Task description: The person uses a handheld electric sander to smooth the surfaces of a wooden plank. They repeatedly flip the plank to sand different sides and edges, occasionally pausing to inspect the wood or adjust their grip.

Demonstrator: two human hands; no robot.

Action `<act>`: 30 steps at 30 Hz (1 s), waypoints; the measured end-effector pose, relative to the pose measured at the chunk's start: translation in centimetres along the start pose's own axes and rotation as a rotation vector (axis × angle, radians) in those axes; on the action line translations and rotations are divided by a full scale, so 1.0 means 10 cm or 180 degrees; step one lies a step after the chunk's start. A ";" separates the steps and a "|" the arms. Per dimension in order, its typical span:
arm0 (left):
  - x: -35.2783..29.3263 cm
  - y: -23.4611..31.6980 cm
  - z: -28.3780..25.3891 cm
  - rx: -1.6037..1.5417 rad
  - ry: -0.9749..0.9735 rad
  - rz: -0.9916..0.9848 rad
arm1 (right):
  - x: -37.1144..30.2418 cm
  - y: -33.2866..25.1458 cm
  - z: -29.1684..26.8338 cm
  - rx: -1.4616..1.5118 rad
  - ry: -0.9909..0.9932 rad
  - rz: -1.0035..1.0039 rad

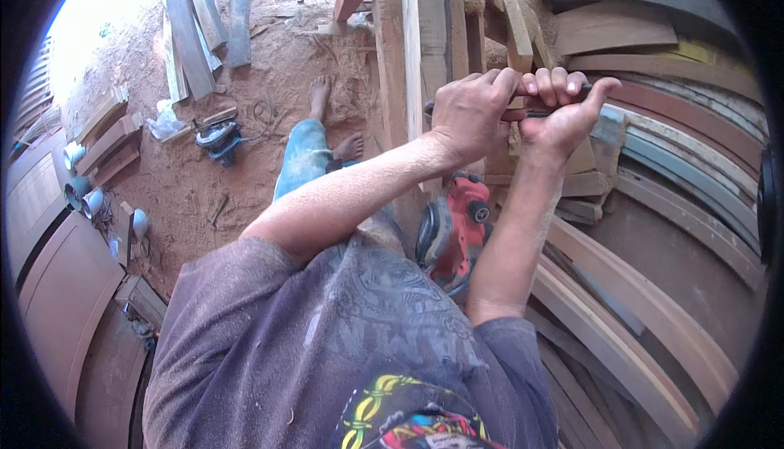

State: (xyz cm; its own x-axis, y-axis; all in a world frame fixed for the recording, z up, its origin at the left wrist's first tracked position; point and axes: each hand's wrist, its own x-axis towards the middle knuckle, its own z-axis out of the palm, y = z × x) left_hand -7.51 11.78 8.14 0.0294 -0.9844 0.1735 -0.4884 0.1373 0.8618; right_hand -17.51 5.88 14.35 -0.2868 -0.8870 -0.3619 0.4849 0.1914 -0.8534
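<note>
Left hand (471, 116) fisted round a dark tool (513, 114) — right hand (562, 110) palm-up, fingers curled over it, thumb out

A bare left forearm (351, 196) reaches toward 2 o'clock, ending in the left hand (474, 118), a closed fist with its back upward. Just beside it, the right hand (563, 110) shows its palm, fingers curled, thumb angled toward 2 o'clock; the right forearm (516, 237) points nearly to 12.
</note>
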 end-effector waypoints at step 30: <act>-0.10 -0.03 -0.04 -0.0109 -0.0101 0.0612 | -0.56 0.00 -0.39 0.0129 -0.0498 -0.0542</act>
State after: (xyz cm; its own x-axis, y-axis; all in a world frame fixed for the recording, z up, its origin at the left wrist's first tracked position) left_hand -7.07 12.81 7.93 -0.0894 -0.9426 0.3218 -0.4523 0.3263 0.8301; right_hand -19.16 12.53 14.90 -0.2373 -0.9600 -0.1489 0.4741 0.0194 -0.8803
